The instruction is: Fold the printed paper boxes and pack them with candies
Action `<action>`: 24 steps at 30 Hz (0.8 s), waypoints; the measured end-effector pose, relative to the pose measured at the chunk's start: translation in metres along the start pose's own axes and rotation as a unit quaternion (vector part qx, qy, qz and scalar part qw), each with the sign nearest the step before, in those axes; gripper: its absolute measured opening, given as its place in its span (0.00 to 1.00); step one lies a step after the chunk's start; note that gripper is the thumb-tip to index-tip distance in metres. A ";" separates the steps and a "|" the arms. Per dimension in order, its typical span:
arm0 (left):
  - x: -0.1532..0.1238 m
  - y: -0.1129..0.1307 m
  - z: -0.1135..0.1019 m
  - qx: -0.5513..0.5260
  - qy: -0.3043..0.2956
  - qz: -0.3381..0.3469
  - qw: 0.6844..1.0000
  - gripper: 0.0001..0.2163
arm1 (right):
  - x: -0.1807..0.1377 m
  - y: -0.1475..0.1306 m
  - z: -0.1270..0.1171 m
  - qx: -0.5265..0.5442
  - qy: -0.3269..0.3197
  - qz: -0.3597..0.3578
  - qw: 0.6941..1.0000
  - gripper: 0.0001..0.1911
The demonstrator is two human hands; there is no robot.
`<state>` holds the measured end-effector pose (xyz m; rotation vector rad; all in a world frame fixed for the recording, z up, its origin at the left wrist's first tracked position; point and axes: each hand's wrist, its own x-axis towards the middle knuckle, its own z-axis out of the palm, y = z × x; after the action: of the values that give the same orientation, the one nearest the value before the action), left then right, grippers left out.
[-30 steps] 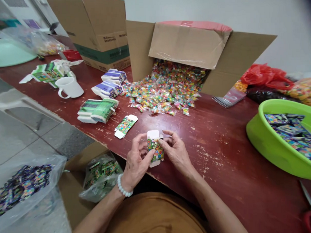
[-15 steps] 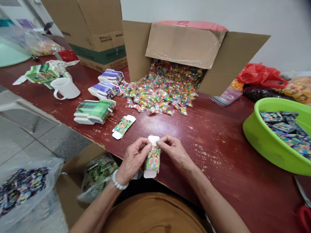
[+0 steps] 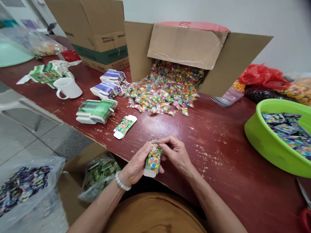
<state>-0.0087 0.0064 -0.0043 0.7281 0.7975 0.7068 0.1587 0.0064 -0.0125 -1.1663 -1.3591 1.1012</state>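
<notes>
Since half a second earlier, the left hand [image 3: 137, 164] has slid from the top of the small green printed box [image 3: 154, 159] down around its side, and the box's white top flap, upright then, looks folded over under the right hand's [image 3: 178, 154] fingers. At the far left, below the table [image 3: 217, 134], a clear bag [image 3: 58, 164] holds many purple packets [image 3: 21, 189], with a white stool [image 3: 8, 101] behind it. On the table above stand a bundle of green cartons [image 3: 45, 73] and, just beside it, a white mug [image 3: 71, 89]. Farther right come a tall cardboard carton [image 3: 101, 26], a stack of green boxes [image 3: 95, 111] and two purple bundles [image 3: 106, 90]; down below, green packets [image 3: 102, 169] lie in another bag. One loose printed box [image 3: 125, 126] lies flat near the hands. Midway, at the table's near edge, the left hand grasps the small box with its fingers wrapped behind, while the right hand pinches its top end with thumb and fingers. Beyond them, wrapped sweets [image 3: 159, 94] spill from an open carton [image 3: 185, 45]. At the right, a lime-green tub [image 3: 260, 140] holds purple-blue packets [image 3: 288, 127], with red-handled scissors [image 3: 310, 208] nearer the person.
</notes>
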 end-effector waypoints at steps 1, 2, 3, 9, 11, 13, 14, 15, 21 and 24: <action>0.001 -0.002 0.001 -0.006 -0.002 -0.014 1.000 0.24 | -0.001 -0.002 -0.001 -0.031 -0.015 -0.024 0.999 0.10; 0.002 -0.003 0.001 -0.009 0.008 -0.018 1.000 0.26 | -0.001 -0.004 -0.001 -0.059 -0.028 -0.045 0.997 0.11; 0.003 -0.003 0.002 -0.010 0.022 -0.017 1.000 0.26 | -0.001 -0.005 -0.001 -0.078 -0.038 -0.058 0.995 0.11; 0.009 -0.001 0.007 0.041 0.051 0.005 0.998 0.30 | 0.009 -0.004 0.000 -0.001 -0.065 0.060 0.996 0.11; 0.010 -0.002 0.006 0.068 0.053 0.016 0.996 0.31 | 0.014 -0.004 0.000 0.068 -0.097 0.106 0.987 0.13; 0.010 -0.002 0.005 0.089 0.044 0.025 0.995 0.31 | 0.018 -0.005 -0.001 0.128 -0.107 0.136 0.977 0.15; 0.010 -0.002 0.004 0.095 0.038 0.030 0.994 0.31 | 0.018 -0.006 -0.002 0.145 -0.103 0.144 0.973 0.16; 0.010 -0.002 0.003 0.099 0.034 0.035 0.994 0.32 | 0.018 -0.006 -0.002 0.153 -0.096 0.145 0.973 0.16; 0.010 -0.001 0.001 0.069 0.044 0.032 0.996 0.32 | 0.007 -0.010 0.000 0.036 -0.117 0.016 0.992 0.11; 0.012 -0.001 0.002 0.036 0.061 0.031 0.997 0.31 | 0.008 -0.009 0.000 -0.061 -0.121 -0.044 0.990 0.10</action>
<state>-0.0007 0.0141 -0.0088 0.7836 0.9191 0.7877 0.1574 0.0133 -0.0032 -1.0726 -1.6695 1.1362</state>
